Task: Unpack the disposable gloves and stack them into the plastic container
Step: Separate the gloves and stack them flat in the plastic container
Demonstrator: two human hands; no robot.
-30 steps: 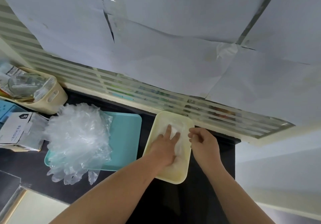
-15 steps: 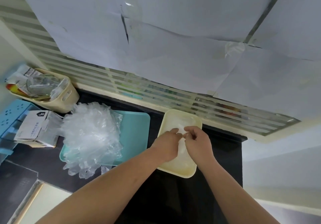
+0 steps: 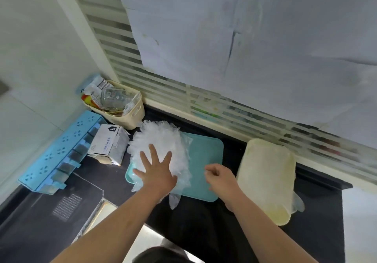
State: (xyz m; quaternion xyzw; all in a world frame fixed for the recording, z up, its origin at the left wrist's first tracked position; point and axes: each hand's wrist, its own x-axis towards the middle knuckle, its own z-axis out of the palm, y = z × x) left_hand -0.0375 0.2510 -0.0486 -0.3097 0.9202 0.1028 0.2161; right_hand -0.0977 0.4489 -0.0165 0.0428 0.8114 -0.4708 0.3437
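Head view: both hands are out of the plastic container (image 3: 283,215) now; a beat ago they were pinching together over it, and the camera has swung left to the supply side
Left hand (image 3: 157,171): gone across to the glove pile (image 3: 161,140), fingers spread wide, palm flat on the near part of the heap
Right hand (image 3: 221,178): hovering over the bare part of the teal tray (image 3: 206,156), between pile and container, fingers loosely curled; whether a clear film sits between them I cannot tell
Meaning: looks like one more glove has been laid in and the next pick is starting, with the spread hand pinning the heap so a single sheet can be peeled off
Progress: plenty left by my read, the heap is still thick
Glove pile: on the left half of the tray, spilling over its near edge onto the black counter (image 3: 204,226)
Plastic container: cream tub just right of the tray, not touching it, with a whitish layer of gloves inside; the clear fingers of one glove (image 3: 298,203) hang out over the near right corner
Cream basket (image 3: 137,113): back left by the wall, holding a glass jar (image 3: 114,97) and crumpled packets
Glove box (image 3: 108,144): open, just left of the pile; what remains inside is hidden
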